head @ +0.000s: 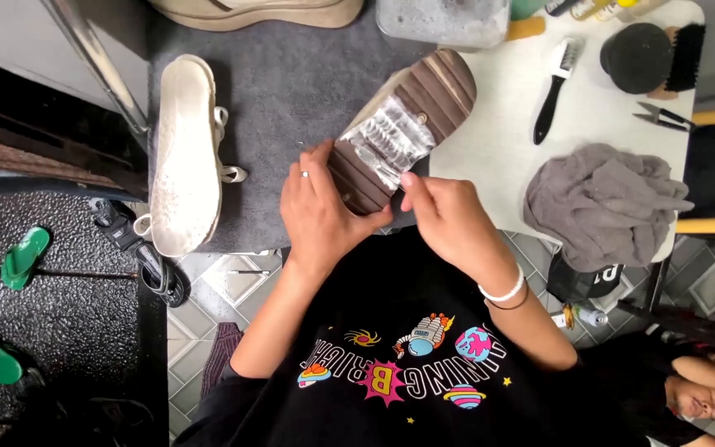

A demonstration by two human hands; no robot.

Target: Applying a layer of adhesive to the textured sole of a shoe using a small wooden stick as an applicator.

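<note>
Shoe [403,132] sole-up, long axis slanting upper-right, both hands' grip clenched on its near end

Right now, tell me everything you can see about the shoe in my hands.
The shoe is held sole-up, tilted over the table edge. Its brown sole has ridged grooves, with a crinkled clear film across the middle and a beige upper edge showing. The left hand grips its near end; the right hand pinches the film's edge.

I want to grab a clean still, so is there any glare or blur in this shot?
Head view: glare on the shiny clear film across the shoe sole; left hand and right hand look slightly soft; floor at the left is dim; white table evenly lit.
</note>
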